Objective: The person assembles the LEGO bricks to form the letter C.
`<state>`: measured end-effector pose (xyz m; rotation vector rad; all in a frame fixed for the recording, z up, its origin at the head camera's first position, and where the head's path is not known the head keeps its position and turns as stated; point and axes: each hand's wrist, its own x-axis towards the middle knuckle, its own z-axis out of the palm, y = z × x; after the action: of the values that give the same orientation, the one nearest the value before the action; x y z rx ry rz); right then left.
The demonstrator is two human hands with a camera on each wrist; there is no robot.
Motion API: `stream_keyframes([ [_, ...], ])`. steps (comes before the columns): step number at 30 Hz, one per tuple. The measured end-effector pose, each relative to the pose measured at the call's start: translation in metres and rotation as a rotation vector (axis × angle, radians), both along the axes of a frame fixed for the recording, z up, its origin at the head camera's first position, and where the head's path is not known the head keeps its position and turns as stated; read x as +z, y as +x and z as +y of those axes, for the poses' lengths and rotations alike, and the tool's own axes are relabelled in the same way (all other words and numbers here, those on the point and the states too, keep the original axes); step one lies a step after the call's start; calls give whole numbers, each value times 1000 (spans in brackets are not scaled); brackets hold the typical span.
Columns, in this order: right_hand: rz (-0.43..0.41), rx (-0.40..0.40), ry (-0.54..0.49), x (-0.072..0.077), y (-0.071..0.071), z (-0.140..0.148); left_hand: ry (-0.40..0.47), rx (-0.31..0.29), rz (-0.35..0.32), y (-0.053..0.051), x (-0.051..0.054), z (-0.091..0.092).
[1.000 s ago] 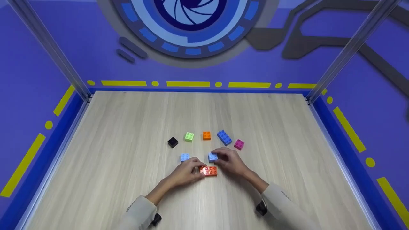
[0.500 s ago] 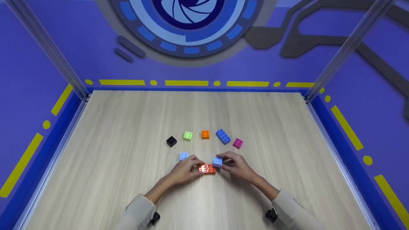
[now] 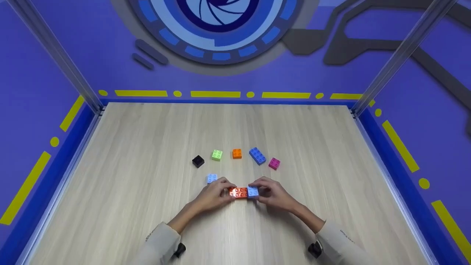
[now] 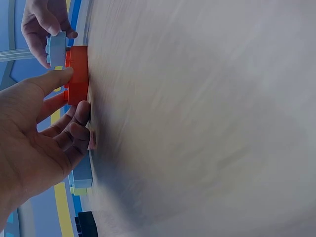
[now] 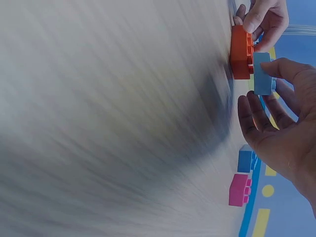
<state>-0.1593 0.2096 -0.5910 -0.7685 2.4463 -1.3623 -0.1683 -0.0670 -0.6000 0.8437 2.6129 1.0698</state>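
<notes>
The left hand (image 3: 212,195) pinches the left part of a red-orange brick (image 3: 239,192) that lies on the table. In the right hand (image 3: 275,195), a light blue brick (image 3: 252,191) is pinched between thumb and fingers at the red brick's right end. The wrist views show this light blue brick (image 5: 262,74) raised to the level of the studs of the red brick (image 5: 240,53), overhanging its end. In the left wrist view the left hand's thumb (image 4: 58,79) presses the side of the red brick (image 4: 79,75).
Beyond the left hand sits another light blue brick (image 3: 212,178), partly covered by it. Farther back an arc of bricks lies on the table (image 3: 147,147): black (image 3: 198,161), lime green (image 3: 217,155), orange (image 3: 237,153), dark blue (image 3: 257,155) and magenta (image 3: 274,163). Purple walls enclose the table.
The right hand has lifted the light blue brick from behind the red brick and moved it right and nearer, to the red brick's right end. The left hand keeps its grip, almost unmoved.
</notes>
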Motion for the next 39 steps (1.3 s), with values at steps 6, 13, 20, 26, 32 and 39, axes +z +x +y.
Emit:
stream_keyframes([
  [6, -5, -13, -9, -2, 1, -3, -1, -11, -2, 0, 0, 2],
  [13, 22, -24, -9, -3, 0, -8, -6, 2, -21, 2, 0, 1],
  [20, 14, -34, -9, -5, 0, -15, -6, 29, -19, 5, -3, 0],
  [26, 19, -36, -8, -5, 0, -13, -3, 35, 8, 4, -3, 2],
  [32, 33, -34, -3, -5, -1, -13, -8, 44, -2, 2, 0, 2],
  [39, 27, -57, 8, -4, -1, -12, -10, 51, -10, 3, -1, 3],
])
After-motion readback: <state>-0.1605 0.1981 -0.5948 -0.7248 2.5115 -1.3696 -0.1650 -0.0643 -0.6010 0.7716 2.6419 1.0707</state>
